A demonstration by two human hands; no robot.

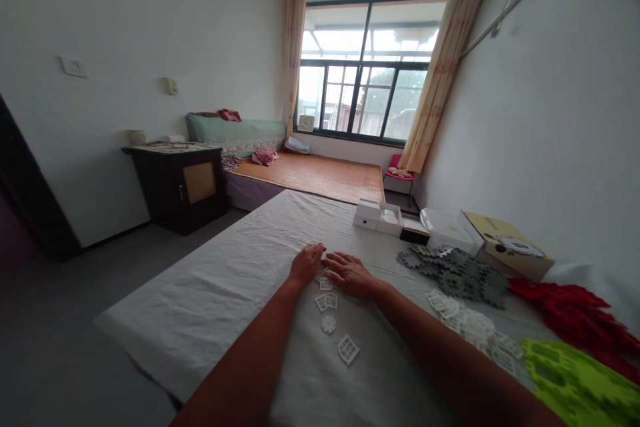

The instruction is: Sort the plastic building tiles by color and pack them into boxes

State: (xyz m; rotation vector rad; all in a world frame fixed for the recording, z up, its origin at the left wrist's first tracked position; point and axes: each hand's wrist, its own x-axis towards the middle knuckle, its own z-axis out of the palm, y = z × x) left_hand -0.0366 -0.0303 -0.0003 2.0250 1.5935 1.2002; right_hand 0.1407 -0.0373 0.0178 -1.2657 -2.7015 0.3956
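Note:
My left hand (306, 265) rests on the cloth-covered table with its fingers curled together; whatever they hold, if anything, is hidden. Beside it my right hand (349, 272) lies nearly flat, fingers stretched out toward the left fingertips. A white plastic lattice piece (325, 284) shows between the wrists, partly covered by my hands. Closer to me lie a joined-looking pair of white lattice pieces (326, 301), a small white round disc (329, 324) and a single curved-edge lattice piece (349, 350).
Right of my arm lie a pile of white lattice pieces (473, 325), grey toothed pieces (467, 273), red pieces (575, 313) and lime-green pieces (580, 380). Behind them stand small white boxes (367, 212), a clear tub (447, 230) and a yellow box (507, 240).

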